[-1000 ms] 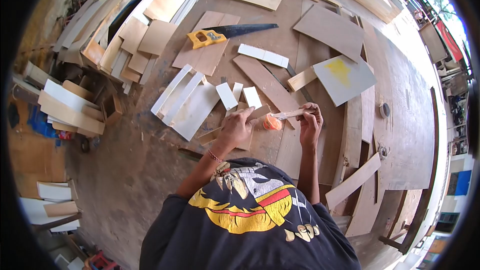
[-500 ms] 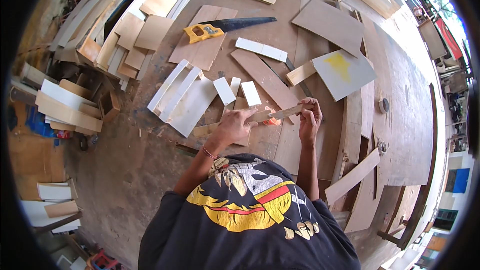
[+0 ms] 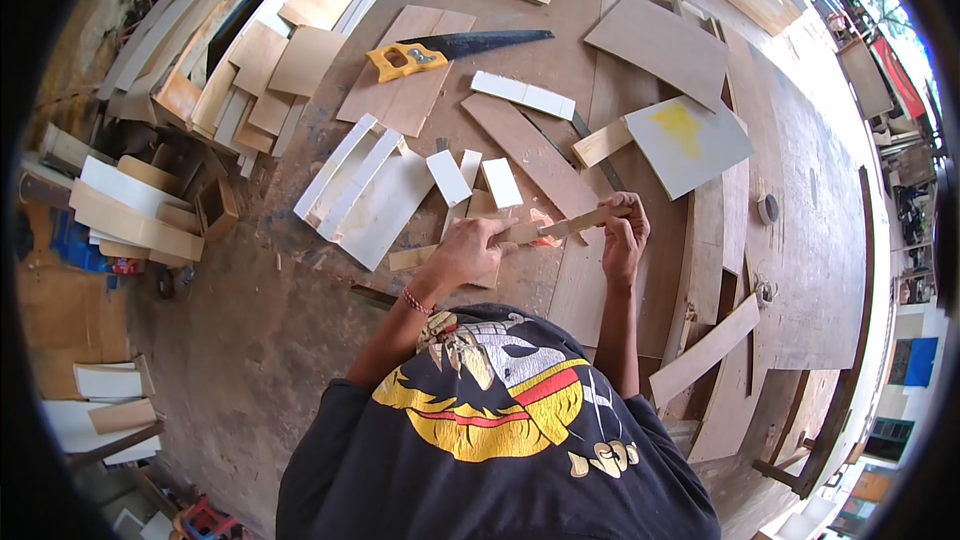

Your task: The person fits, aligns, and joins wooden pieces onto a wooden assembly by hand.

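Observation:
My left hand (image 3: pixel 468 252), a beaded bracelet at its wrist, pinches a small pale wood piece (image 3: pixel 518 233) over the workbench. Opposite it, my right hand (image 3: pixel 625 232) has its fingers closed on the end of a thin, flat brownish strip (image 3: pixel 578 223). The strip's free end points left and meets the wood piece in this view. Behind both, on the bench, shows a bright orange item (image 3: pixel 546 224), partly covered. Just beyond my left hand lie small white-faced blocks (image 3: pixel 502 183) and a white panel with raised strips (image 3: pixel 385 198).
A handsaw (image 3: pixel 410 60) with a yellow handle rests on a brown board at the far side. To the right are a grey panel (image 3: pixel 700 160) with a yellow stain, a larger brown board (image 3: pixel 660 52) and a tape roll (image 3: pixel 767 209). Stacked offcuts (image 3: pixel 285 75) line the left.
My right hand has shifted slightly right and up with the strip, drawing it a little along the wood piece. My left hand stays almost in place.

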Available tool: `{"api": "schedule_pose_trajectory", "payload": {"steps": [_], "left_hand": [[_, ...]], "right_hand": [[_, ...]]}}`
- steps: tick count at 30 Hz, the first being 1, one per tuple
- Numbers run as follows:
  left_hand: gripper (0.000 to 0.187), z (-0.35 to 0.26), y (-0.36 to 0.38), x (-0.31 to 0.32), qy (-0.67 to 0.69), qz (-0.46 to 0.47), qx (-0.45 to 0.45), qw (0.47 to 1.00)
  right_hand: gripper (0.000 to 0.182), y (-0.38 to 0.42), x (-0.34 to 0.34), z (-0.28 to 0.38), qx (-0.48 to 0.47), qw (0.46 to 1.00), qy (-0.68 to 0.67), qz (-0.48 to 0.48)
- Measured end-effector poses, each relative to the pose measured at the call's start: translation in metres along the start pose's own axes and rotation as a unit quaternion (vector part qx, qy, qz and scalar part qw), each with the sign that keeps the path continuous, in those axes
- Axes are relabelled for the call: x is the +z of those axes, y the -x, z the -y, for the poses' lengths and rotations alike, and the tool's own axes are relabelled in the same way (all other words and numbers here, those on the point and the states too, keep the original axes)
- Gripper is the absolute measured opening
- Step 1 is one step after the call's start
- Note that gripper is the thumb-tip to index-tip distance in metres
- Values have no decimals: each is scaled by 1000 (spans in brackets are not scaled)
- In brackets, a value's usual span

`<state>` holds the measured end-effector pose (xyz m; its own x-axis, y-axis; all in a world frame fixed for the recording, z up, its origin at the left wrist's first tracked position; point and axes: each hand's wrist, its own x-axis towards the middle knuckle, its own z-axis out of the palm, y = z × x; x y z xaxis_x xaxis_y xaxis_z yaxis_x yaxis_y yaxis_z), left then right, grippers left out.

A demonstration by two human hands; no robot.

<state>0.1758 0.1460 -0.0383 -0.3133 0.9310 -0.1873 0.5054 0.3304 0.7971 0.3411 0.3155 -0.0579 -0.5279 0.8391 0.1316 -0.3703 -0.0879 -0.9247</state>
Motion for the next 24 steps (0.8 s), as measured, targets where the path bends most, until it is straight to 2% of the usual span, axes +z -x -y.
{"api": "schedule_pose_trajectory", "payload": {"steps": [5,14,17,19,24], "left_hand": [[40,-1,0,-1,7,-16,16,1000],[42,-21,2,-13,7,41,-23,999],[41,-12,1,-7,7,27,-11,1000],[40,2,-1,3,21,-41,56,997],[40,2,-2,3,24,-43,54,997]], "right_hand": [[21,-1,-4,1,10,1000,-8,8],[25,-3,-3,-10,-9,1000,10,-19],[30,-3,-3,-7,-6,999,-15,-34],[33,-3,-4,-6,11,998,-54,-30],[29,-5,-3,-13,72,990,-122,-27]]}}
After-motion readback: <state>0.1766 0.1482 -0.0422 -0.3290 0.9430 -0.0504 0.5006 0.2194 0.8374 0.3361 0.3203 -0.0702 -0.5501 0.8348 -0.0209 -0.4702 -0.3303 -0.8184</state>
